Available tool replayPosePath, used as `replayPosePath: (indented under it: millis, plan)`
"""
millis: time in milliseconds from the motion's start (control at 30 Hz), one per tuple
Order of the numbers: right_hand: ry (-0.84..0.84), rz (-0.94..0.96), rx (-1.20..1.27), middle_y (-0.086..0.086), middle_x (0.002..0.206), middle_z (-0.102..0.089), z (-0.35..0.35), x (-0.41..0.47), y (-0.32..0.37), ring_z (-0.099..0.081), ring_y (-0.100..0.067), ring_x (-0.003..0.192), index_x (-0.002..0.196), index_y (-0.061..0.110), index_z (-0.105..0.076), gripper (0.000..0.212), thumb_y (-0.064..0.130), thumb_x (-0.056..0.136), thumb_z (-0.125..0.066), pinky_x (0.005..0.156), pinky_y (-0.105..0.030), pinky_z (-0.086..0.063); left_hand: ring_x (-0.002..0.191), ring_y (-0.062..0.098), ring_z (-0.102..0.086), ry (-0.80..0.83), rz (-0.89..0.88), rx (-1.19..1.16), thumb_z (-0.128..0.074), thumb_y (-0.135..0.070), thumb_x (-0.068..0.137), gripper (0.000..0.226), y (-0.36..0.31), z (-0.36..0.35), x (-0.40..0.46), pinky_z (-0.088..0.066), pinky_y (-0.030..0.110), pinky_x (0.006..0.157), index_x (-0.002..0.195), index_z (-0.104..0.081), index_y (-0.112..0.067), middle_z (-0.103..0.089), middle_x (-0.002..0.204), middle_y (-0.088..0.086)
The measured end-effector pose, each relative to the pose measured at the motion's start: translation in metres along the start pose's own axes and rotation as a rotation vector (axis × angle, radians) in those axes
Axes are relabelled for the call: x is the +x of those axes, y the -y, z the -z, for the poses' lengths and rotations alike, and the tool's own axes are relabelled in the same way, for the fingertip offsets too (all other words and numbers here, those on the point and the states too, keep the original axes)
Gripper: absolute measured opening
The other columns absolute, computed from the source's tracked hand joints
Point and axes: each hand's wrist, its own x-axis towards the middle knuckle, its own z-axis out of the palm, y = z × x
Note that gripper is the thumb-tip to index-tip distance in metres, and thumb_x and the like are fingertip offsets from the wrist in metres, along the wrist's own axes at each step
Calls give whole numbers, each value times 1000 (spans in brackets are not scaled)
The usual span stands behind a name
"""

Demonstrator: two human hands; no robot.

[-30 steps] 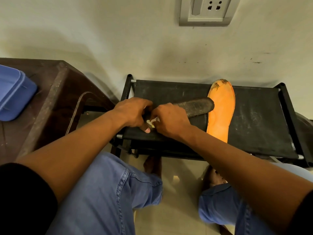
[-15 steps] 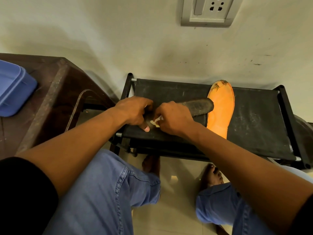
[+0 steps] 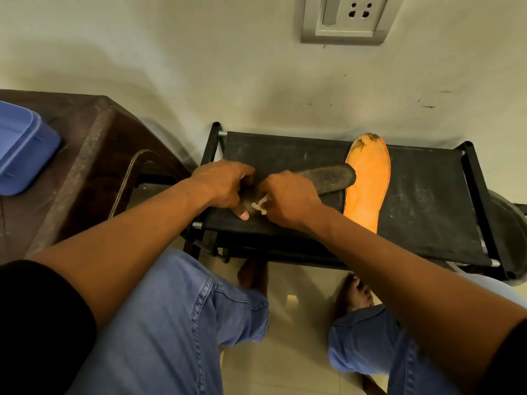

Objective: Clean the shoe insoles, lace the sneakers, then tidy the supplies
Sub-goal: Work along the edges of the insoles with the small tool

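Head view: dark insole [image 3: 328, 178] lies flat across the black fabric shelf [image 3: 422, 201] of the rack, long axis running roughly 8 to 2 o'clock, its far tip overlapping the edge of the orange insole [image 3: 368, 183] at about 2 o'clock of the hands. Orange one runs 12 to 6, toe end chipped and worn.

Left hand [image 3: 225, 183] curls over the near end of the dark insole, thumb pressed down at the edge, pinning it. Right hand [image 3: 288, 199] is closed, fingertips pinching a small pale wad [image 3: 260, 206], likely a wipe or tissue, against the insole's heel end. Can't tell how much of the wad is inside the fist.

Handling judgement: insole looks thin, light, floppy foam. It'll slide or buckle under rubbing unless held, so the left-hand pin close to the rubbed patch is right. Shelf is slack fabric, gives under pressure, so press moderate, short strokes. To lift, take it mid-length or at the heel edge; gripping one tip will let it droop. Orange insole's toe is flaking, so go easy there, don't scrub hard.

Elsewhere: blue plastic box [image 3: 22, 149] on a brown table [image 3: 94, 155] at 9 o'clock, wall socket [image 3: 346, 18] at 12. No sneakers or laces in view.
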Motion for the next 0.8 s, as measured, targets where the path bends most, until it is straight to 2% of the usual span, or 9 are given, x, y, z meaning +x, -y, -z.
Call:
replayPosePath:
  millis: [133,233,333,467,600,667,800]
  plan:
    - [-46,0,-73,-2,99,-65,-1,-2,-8,-63,-23,91,102,26,-70,18,30,85,-70,75,-40,-56,98,19,-62,5,3,-12,-93,-49,61,70,0,0,0,-56,44,87,118,-58,-33,-60,100,-12]
    - [-123,-123,-128,-3,100,-64,6,3,-29,-63,-24,95,101,24,-68,21,34,83,-73,75,-36,-51,95,18,-61,7,7,-25,-93,-50,60,71,3,0,-1,-56,44,86,119,-58,-34,-60,100,-12]
    - [-112,-212,-68,-4,104,-67,10,5,-40,-64,-22,97,106,22,-69,25,35,85,-75,78,-36,-52,94,18,-61,8,6,-34,-94,-49,60,71,4,-1,-1,-56,44,86,119,-58,-33,-58,97,-13]
    - [-71,-82,47,-1,100,-69,1,-4,-10,-65,-22,93,102,24,-72,17,28,86,-70,74,-35,-52,93,18,-61,12,5,-19,-95,-48,57,68,1,1,2,-56,45,86,113,-58,-33,-59,95,-14]
    - [-72,25,39,-3,99,-65,-7,-9,9,-64,-24,91,99,23,-71,13,28,88,-65,73,-37,-54,99,20,-62,-5,-3,9,-94,-49,58,68,0,0,3,-56,47,87,113,-57,-35,-61,102,-12]
    - [-125,-22,4,-2,99,-64,-7,-5,1,-63,-23,91,99,24,-70,13,29,87,-67,72,-36,-53,99,19,-62,6,-6,-6,-93,-48,61,68,0,0,2,-55,45,87,117,-57,-34,-59,98,-13]
    - [-212,-232,-40,-3,105,-66,-1,6,-34,-64,-23,96,105,23,-69,21,31,86,-72,77,-38,-54,94,17,-61,16,-9,-33,-93,-49,60,71,2,1,0,-56,43,85,120,-57,-33,-57,96,-14]
